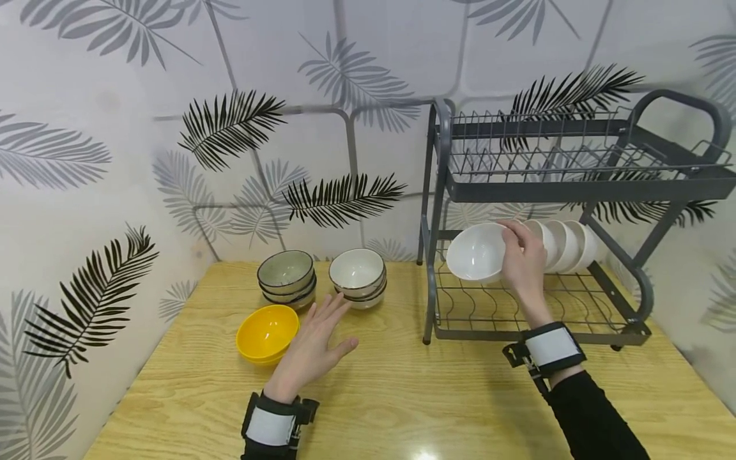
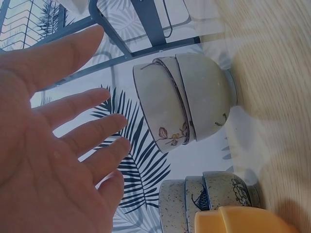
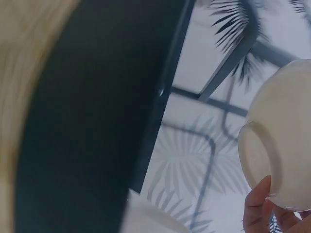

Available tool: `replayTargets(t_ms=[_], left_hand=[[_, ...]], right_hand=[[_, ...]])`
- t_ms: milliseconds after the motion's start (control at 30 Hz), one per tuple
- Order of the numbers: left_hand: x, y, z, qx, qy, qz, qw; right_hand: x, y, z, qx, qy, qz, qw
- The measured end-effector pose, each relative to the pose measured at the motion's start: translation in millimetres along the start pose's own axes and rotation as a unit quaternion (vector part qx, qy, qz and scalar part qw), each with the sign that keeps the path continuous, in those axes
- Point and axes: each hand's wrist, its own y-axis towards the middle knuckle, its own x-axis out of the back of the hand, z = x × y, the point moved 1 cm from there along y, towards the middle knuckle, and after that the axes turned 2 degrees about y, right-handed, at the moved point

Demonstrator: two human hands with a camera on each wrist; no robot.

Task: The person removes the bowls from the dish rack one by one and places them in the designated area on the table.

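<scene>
My right hand (image 1: 524, 259) grips a white bowl (image 1: 475, 252) by its side, over the left part of the rack's lower tier. The bowl is tilted, with its inside facing me in the head view. In the right wrist view, fingertips touch the foot ring of this bowl (image 3: 286, 141). Beside my right hand, several white bowls (image 1: 583, 246) stand on edge in the rack. My left hand (image 1: 310, 351) hovers over the table with fingers spread and holds nothing. Nearest to it are a yellow bowl (image 1: 266, 332) and a stack of cream bowls (image 1: 358, 271).
A stack of grey-green bowls (image 1: 285, 271) stands behind the yellow one. The dark two-tier dish rack (image 1: 575, 191) takes up the right of the wooden table (image 1: 414, 396), its upper tier overhanging the lower. A leaf-patterned wall (image 1: 368, 153) closes off the back.
</scene>
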Motion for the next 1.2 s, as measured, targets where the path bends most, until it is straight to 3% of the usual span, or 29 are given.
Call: replayTargets(t_ms=[133,333,533,700,933,1033,1200], left_hand=[[0.1,-0.3,-0.8,-0.008,0.005,-0.003,1.0],[0.5,1.0,-4.1,-0.028,0.003,-0.012,0.9995],[4.4,4.5,-18.6,-0.109,-0.027,-0.058,0.992],[10.0,6.8,-39.1,-0.187,-0.05,-0.082,0.9777],[8.0,6.0,-64.4,-0.268,-0.048,-0.086,0.9584],[4.9,5.3,-71.9,-0.293,-0.045,-0.082,0.9514],[-1.5,4.9,-79.0,-0.312,-0.04,-0.067,0.9469]], right_hand=[[2.0,-18.4,5.2,-0.04,0.066,0.009,0.997],[-0.4,-43.0,14.0,-0.084,0.146,0.064,0.9838],[-5.0,-65.6,18.6,-0.102,0.18,0.153,0.9663],[-12.9,-80.4,20.7,-0.11,0.201,0.231,0.9457],[-22.4,-95.6,16.2,-0.108,0.247,0.308,0.9122],[-25.2,-99.8,14.2,-0.107,0.263,0.33,0.9002],[-30.2,-103.6,13.0,-0.111,0.294,0.369,0.8748]])
